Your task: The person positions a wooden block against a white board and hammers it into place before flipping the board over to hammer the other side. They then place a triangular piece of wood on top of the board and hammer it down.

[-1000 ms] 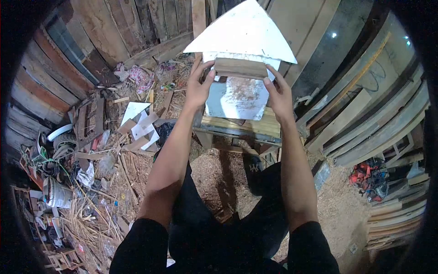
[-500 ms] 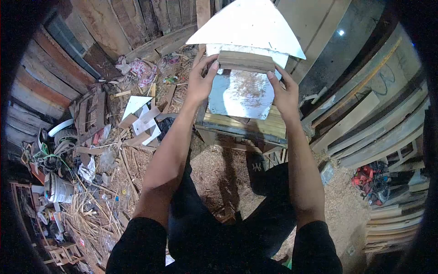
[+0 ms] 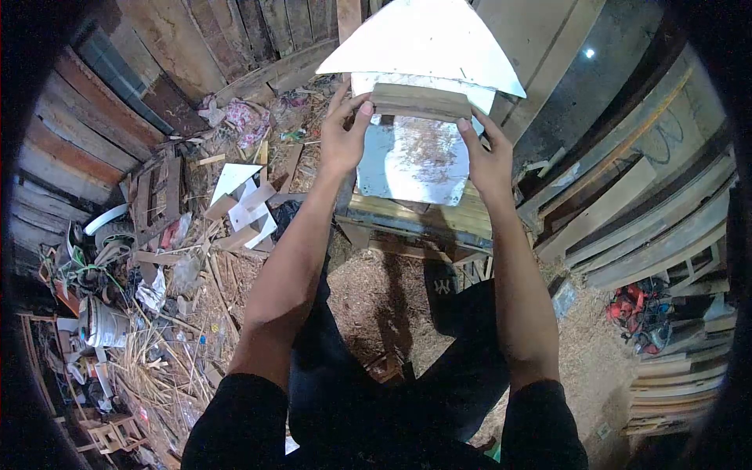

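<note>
A short wooden block (image 3: 421, 103) spans between my two hands over a white board. My left hand (image 3: 345, 133) grips its left end, thumb on the near face and fingers behind. At the other end my right hand (image 3: 489, 157) holds it the same way. Beneath and nearer me lies the white board (image 3: 376, 172), with brown dust across its middle. Beyond the block rises a white panel (image 3: 427, 43) with a pointed top and wide lower corners. The board rests on a bench of yellowish slats (image 3: 384, 207).
Sawdust covers the floor (image 3: 360, 298) around my legs. White and brown offcuts (image 3: 247, 211) lie left of the bench. A white bucket (image 3: 104, 323) stands among scraps at far left. Long planks (image 3: 603, 207) lean at right, near a red power tool (image 3: 629, 307).
My hands and the block stay almost in place, with the block shifted very slightly up and left in view. The grip looks the same.
</note>
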`<state>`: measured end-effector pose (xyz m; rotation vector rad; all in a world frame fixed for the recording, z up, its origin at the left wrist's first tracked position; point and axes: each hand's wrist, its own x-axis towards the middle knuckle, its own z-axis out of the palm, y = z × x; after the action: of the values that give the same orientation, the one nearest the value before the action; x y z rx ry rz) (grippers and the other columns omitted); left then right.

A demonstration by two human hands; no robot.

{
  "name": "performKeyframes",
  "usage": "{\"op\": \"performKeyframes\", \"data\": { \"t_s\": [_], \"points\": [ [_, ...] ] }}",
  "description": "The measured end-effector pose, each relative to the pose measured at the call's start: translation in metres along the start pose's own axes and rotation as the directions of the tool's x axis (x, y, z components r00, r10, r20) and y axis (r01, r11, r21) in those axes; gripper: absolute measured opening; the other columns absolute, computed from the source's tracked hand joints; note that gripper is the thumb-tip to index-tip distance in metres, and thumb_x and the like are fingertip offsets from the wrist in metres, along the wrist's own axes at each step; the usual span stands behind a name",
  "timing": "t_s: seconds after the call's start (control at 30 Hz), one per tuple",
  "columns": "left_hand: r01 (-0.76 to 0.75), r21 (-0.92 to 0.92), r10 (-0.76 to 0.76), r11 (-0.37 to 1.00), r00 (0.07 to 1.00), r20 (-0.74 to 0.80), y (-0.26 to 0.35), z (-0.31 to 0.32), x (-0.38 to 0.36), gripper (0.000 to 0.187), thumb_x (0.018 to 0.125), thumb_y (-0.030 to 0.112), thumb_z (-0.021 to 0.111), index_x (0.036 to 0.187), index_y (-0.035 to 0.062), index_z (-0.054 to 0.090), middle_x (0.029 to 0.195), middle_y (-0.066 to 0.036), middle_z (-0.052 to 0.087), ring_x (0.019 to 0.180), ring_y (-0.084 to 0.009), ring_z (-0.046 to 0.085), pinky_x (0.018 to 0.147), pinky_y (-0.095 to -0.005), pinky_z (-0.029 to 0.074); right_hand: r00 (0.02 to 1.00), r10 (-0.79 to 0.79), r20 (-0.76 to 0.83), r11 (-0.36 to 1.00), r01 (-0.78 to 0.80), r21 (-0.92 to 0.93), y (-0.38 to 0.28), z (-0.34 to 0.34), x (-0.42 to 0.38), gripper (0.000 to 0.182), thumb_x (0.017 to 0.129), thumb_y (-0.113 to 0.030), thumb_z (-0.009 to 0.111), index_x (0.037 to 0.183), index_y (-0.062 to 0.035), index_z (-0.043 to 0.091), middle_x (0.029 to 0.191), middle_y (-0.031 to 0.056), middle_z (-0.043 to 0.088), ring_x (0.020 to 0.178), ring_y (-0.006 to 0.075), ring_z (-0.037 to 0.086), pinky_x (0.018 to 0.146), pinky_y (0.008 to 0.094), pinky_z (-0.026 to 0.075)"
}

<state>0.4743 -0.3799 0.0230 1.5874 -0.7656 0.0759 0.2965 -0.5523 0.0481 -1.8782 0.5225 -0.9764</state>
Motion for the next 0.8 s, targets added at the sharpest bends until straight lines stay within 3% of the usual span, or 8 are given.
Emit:
{"op": "performKeyframes", "data": {
  "t_s": [0.53, 0.6, 0.8],
  "points": [
    [-0.036, -0.005, 0.036, 0.999, 0.998, 0.050, -0.001, -0.004, 0.001, 0.045, 0.099, 0.034, 0.066, 0.125, -0.0014, 0.068, 0.158, -0.019, 0.039, 0.144, -0.0339, 0.041, 0.114, -0.0441, 0.037, 0.997, 0.037, 0.062, 0.999, -0.038, 0.016, 0.002, -0.005, 0.002, 0.053, 0.094, -0.037, 0.073, 0.135, -0.0035, 0.063, 0.128, 0.0200, 0.067, 0.119, 0.0279, 0.062, 0.104, 0.0415, 0.045],
    [0.009, -0.048, -0.002, 0.999, 0.991, 0.133, 0.004, -0.005, 0.000, 0.050, 0.102, 0.037, 0.060, 0.134, -0.0012, 0.062, 0.162, -0.016, 0.033, 0.147, -0.0330, 0.035, 0.116, -0.0452, 0.035, 0.998, 0.031, 0.054, 0.999, -0.032, 0.010, 0.002, -0.005, 0.001, 0.052, 0.094, -0.036, 0.073, 0.135, -0.0032, 0.063, 0.127, 0.0199, 0.067, 0.119, 0.0273, 0.062, 0.103, 0.0412, 0.046],
    [-0.033, -0.027, 0.035, 0.999, 0.995, 0.089, 0.006, -0.004, -0.001, 0.048, 0.100, 0.035, 0.064, 0.131, -0.0010, 0.064, 0.161, -0.018, 0.035, 0.146, -0.0333, 0.037, 0.116, -0.0459, 0.035, 0.999, -0.009, 0.053, 1.000, 0.009, 0.006, -0.001, -0.006, 0.001, 0.051, 0.094, -0.032, 0.074, 0.134, -0.0028, 0.063, 0.126, 0.0196, 0.067, 0.118, 0.0261, 0.062, 0.102, 0.0404, 0.047]
  ]
}}
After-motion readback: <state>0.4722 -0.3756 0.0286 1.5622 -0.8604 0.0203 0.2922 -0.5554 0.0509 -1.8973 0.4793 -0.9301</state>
